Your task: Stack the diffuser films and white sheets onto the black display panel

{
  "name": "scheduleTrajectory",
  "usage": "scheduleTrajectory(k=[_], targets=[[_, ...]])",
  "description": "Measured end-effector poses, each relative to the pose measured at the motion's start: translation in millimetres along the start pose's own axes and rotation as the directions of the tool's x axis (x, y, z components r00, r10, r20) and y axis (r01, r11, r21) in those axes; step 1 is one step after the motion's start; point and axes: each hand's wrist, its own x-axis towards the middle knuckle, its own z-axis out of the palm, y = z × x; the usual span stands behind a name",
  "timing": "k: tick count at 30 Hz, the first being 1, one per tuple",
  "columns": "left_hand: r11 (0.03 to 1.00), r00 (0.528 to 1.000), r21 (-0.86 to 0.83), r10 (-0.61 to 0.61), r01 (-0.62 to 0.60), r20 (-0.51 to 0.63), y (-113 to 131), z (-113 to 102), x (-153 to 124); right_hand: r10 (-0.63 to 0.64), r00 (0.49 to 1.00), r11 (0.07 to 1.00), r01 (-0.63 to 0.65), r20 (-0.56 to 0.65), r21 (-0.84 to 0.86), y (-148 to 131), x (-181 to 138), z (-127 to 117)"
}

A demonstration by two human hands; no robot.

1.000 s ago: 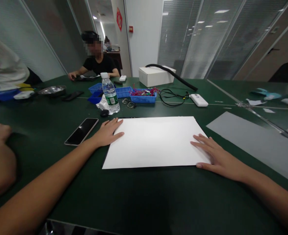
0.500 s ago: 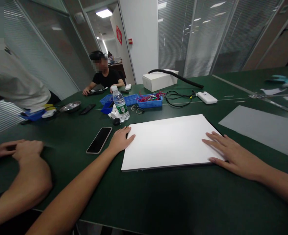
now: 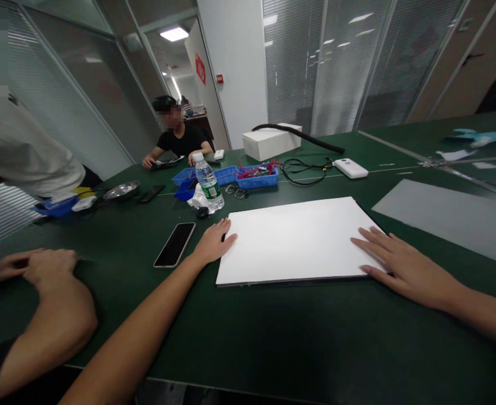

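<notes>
A flat white board or stack of paper [image 3: 292, 242] with a thin dark edge lies on the green table [image 3: 281, 332] in front of me. At its left edge rests my left hand [image 3: 214, 242], its thumb on the white surface and its fingers stretched along the side. My right hand [image 3: 400, 264] lies over the right edge with fingers spread on the white top. Neither hand is closed round anything. Just left of my left hand is a dark-screened smartphone [image 3: 174, 245].
Beyond the board stand a water bottle [image 3: 209, 183], blue trays [image 3: 258, 179], glasses [image 3: 236, 192], a white box [image 3: 271, 142] and a black cable [image 3: 302, 171]. A grey sheet [image 3: 450, 219] lies right. Another person's forearms [image 3: 57, 298] rest at left; two more people are farther back.
The view has shifted slightly, and the board and phone appear a little farther right. Both my hands keep their places at the board's edges.
</notes>
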Motion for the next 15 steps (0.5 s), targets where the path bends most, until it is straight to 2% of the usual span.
scheduleTrajectory(k=[5,9,15], targets=[[1.0,0.999,-0.003,0.017,-0.017,0.034,-1,3,1,0.052,0.999,0.999,-0.052,-0.01,-0.012,-7,-10,2],[1.0,1.0,-0.005,0.011,-0.01,0.015,-3,6,3,0.078,0.996,0.996,-0.079,-0.038,-0.03,-10,-20,-2],[1.0,0.999,-0.001,-0.004,0.004,-0.037,3,2,-2,0.198,0.98,0.976,-0.2,-0.034,-0.09,-6,-39,0]])
